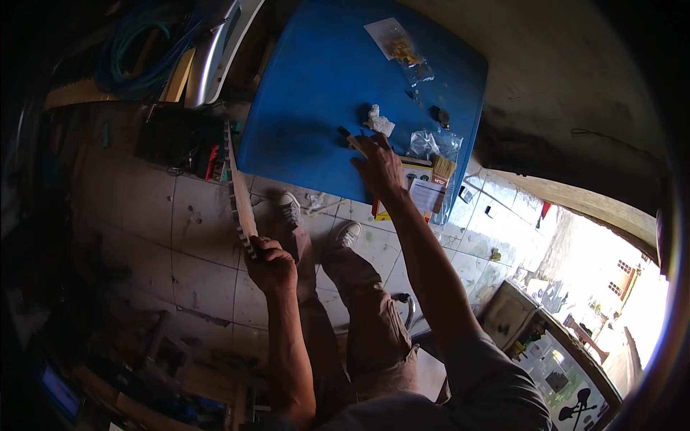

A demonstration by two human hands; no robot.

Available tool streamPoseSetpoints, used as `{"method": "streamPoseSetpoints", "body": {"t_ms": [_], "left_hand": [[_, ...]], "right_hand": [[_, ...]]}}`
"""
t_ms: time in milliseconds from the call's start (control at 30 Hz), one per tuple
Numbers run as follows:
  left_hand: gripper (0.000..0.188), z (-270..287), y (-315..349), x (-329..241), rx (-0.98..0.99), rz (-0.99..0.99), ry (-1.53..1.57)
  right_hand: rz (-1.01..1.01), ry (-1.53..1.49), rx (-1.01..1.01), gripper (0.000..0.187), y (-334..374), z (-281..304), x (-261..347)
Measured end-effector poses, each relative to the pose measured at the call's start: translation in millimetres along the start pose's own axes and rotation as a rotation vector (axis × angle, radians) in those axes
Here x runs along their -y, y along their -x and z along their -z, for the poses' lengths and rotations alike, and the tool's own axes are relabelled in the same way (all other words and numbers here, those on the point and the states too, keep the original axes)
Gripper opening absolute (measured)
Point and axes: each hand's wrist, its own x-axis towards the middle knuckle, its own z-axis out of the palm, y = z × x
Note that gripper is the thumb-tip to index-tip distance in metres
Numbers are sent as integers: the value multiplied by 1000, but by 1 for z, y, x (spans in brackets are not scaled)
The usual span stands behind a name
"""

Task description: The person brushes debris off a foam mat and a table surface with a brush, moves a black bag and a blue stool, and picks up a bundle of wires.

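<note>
My left hand (272, 264) is closed around the lower end of a long, thin wooden strip (243, 197) with a row of evenly spaced dark and light marks along one edge. The strip points away from me, beside the table's left edge. Over the blue table (302, 93), my right hand (381, 165) pinches a short, pale stick with a dark tip (346, 135). A crumpled white paper (378, 121) lies just beyond its fingers. Beside that wrist are a yellow-edged packet (417, 171), a printed white sheet (427, 195) and a flat brush with pale bristles (443, 169).
Clear plastic bags (435, 144) and a small dark round object (440, 115) are near the table's right edge. Farther back sits a bag with brownish bits (406, 54). Coiled hoses (136, 50) are at the far left. My shoes (290, 208) are on the tiled floor (201, 237).
</note>
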Motion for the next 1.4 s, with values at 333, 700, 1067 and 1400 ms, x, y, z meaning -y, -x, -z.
{"method": "streamPoseSetpoints", "body": {"t_ms": [333,700,1067,1400], "left_hand": [[35,9,7,-15,243,72,-43],[29,-9,38,30,264,56,-43],[29,-18,54,88,89,-96,-251],[23,-15,44,90,263,86,-413]], "right_hand": [[8,-26,142,22,1,11,-29],[-7,33,97,22,25,-7,-30],[-297,-740,12,18,96,85,33],[137,-300,275,50,160,86,113]]}}
